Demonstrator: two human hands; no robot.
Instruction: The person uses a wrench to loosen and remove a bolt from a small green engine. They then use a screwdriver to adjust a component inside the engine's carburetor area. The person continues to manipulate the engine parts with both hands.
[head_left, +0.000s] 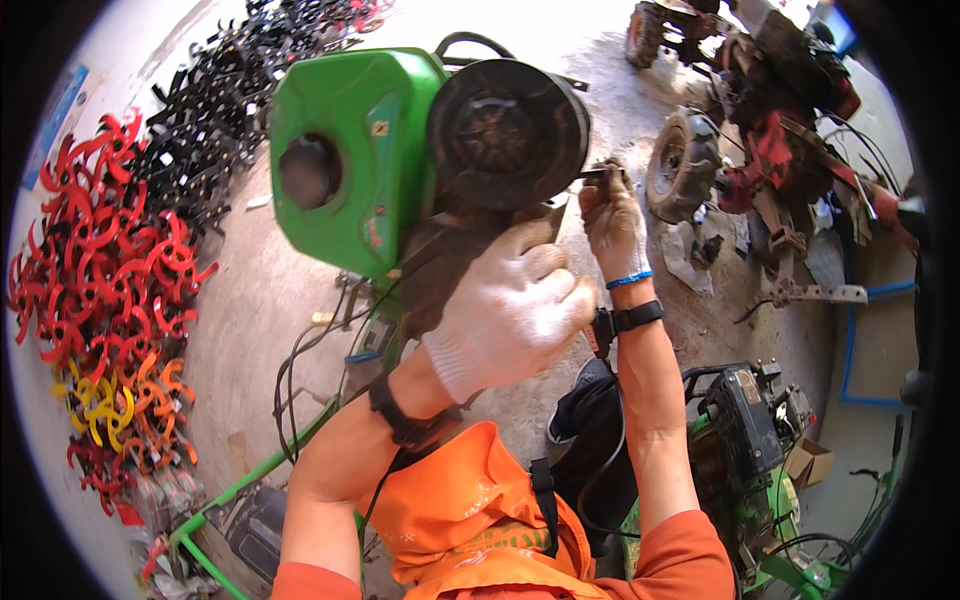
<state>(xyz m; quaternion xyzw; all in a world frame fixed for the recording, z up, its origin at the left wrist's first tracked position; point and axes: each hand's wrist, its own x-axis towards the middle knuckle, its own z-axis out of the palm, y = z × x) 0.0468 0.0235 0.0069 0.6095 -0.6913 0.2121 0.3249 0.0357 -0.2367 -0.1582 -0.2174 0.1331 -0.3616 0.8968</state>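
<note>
"Head view: what's the biggest thing by your hands?"

"The green tank, up in front of you. The round black part is just to its right."

"And your hands?"

"Your left hand is just below the black part, fingers curled; I can't tell if they grip anything. Your right hand pinches a small dark piece beside it."

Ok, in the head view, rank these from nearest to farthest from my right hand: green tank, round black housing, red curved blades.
1. Round black housing, just up and left of your right hand.
2. Green tank, left of the housing.
3. Red curved blades, piled at the far left.
</note>
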